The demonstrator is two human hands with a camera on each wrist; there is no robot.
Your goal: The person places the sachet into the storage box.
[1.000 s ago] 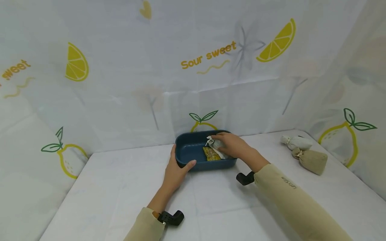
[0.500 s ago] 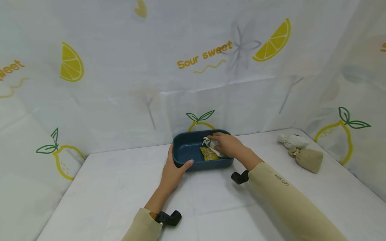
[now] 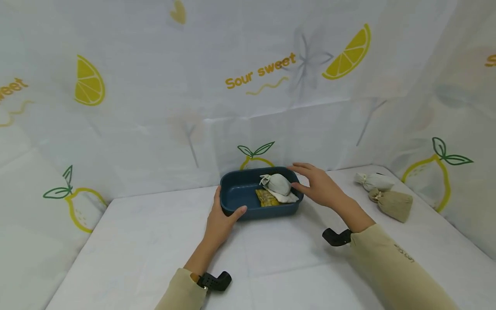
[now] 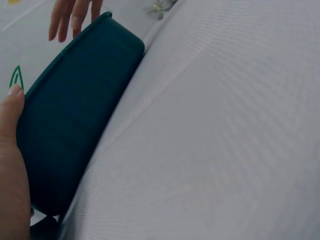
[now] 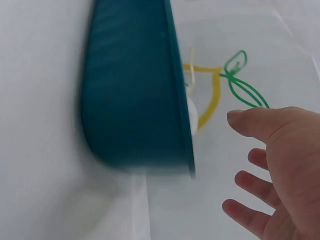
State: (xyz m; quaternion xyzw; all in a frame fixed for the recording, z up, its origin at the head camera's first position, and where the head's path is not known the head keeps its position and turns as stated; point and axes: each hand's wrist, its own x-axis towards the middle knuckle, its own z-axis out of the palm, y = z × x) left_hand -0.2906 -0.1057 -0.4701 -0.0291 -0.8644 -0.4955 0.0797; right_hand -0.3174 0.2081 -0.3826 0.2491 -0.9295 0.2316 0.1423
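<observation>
A dark blue rectangular basin [image 3: 267, 212] stands near the back of the table. My left hand [image 3: 218, 221] grips its left end, the thumb on the front rim and the fingers along the side. Inside, toward the right, lies a rounded pale cloth pouch [image 3: 280, 184] with a tied neck. A flat white cloth piece [image 3: 287, 198] and a yellow patterned packet [image 3: 266, 198] lie beside it. My right hand [image 3: 319, 187] is at the basin's right end, fingers spread and holding nothing. In the right wrist view, that hand [image 5: 295, 170] is apart from the basin wall.
To the right on the white tablecloth [image 3: 155, 241] lie a pale tied pouch [image 3: 377, 182] and a tan tied pouch [image 3: 397, 206], close together. A white curtain [image 3: 162, 107] printed with lemons hangs right behind the basin.
My right hand has let go of the pale pouch in the basin and moved right, its fingers opening out. The left hand keeps its grip on the basin.
</observation>
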